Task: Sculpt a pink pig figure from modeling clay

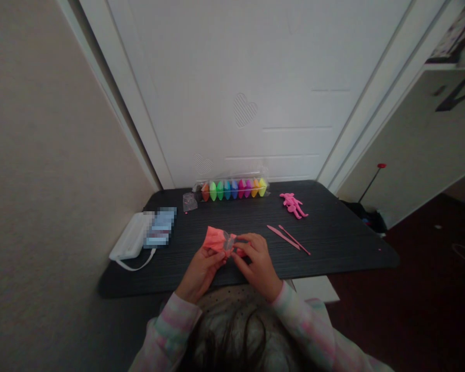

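Observation:
A coral-orange piece of modelling clay (214, 237), with a clear plastic wrapper (229, 241) about its middle, is held just above the front of the dark table. My left hand (201, 271) grips its lower left side between thumb and fingers. From the other side, my right hand (259, 262) has its fingertips closed on the wrapped right end. The fingers partly hide that end, so I cannot tell how far the wrapper is opened. To the right lie a flat pink clay knife (282, 236) and a thin pink modelling stick (299, 243).
Along the back of the dark table (325, 232) lies a clear pack of several coloured clays (227, 190). A crumpled plastic piece (189, 202) is beside it. Pink plastic shapes (293, 206) lie back right. A white device (128, 238) with a cable and a blurred-out blue object (160, 227) are left.

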The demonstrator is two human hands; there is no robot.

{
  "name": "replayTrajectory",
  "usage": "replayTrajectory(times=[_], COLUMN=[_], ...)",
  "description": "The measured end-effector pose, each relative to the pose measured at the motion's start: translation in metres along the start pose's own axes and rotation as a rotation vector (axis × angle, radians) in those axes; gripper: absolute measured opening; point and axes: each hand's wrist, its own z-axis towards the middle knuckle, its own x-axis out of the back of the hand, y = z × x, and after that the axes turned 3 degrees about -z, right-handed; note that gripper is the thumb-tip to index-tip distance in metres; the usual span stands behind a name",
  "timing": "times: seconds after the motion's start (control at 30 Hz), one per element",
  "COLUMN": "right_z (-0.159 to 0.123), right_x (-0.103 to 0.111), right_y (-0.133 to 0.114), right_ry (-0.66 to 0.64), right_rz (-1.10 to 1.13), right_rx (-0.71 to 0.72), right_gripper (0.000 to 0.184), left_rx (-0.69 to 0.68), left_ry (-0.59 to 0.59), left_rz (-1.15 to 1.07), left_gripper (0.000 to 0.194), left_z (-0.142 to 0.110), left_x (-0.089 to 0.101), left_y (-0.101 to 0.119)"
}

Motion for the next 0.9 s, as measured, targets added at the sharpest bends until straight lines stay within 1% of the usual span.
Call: replayTrajectory(times=[0.17, 0.33, 0.47, 0.67, 0.77, 0.9], right_z=[-0.0002, 0.0015, 0.0016, 0.0017, 0.0021, 0.0025], right_x=[-0.0013, -0.0007, -0.001, -0.0017, -0.0016, -0.0007], right_y=[0.0002, -0.0015, -0.0026, -0.003, -0.0036, -0.0042], right_ry=[-0.006, -0.067, -0.091, -0.101, -0.11, -0.111], right_rz=[0.025, 0.039, 0.046, 0.031, 0.032, 0.02], right_rx=[-0.026, -0.035, -0.029, -0.022, -0.026, -0.028], right_gripper=[0.01, 0.009, 0.01, 0.01, 0.01, 0.01], left_rx=[0.019, 0.027, 0.024, 0.035, 0.034, 0.033], left_ry=[-0.006, -0.001, -0.026, 0.007, 0.02, 0.01], left_rz=[0.001, -0.028, -0.048, -0.049, -0.046, -0.044], left_gripper=[0.022, 0.019, 0.015, 0.02, 0.019, 0.016], left_z=[0.0012, 0.0009, 0.0004, 0.0004, 0.0001, 0.0001], left_x=[0.0019, 0.0023, 0.0018, 0.0018, 0.0009, 0.0003], left_y=[-0.0003, -0.0006, -0.0005, -0.0006, -0.0002, 0.0003])
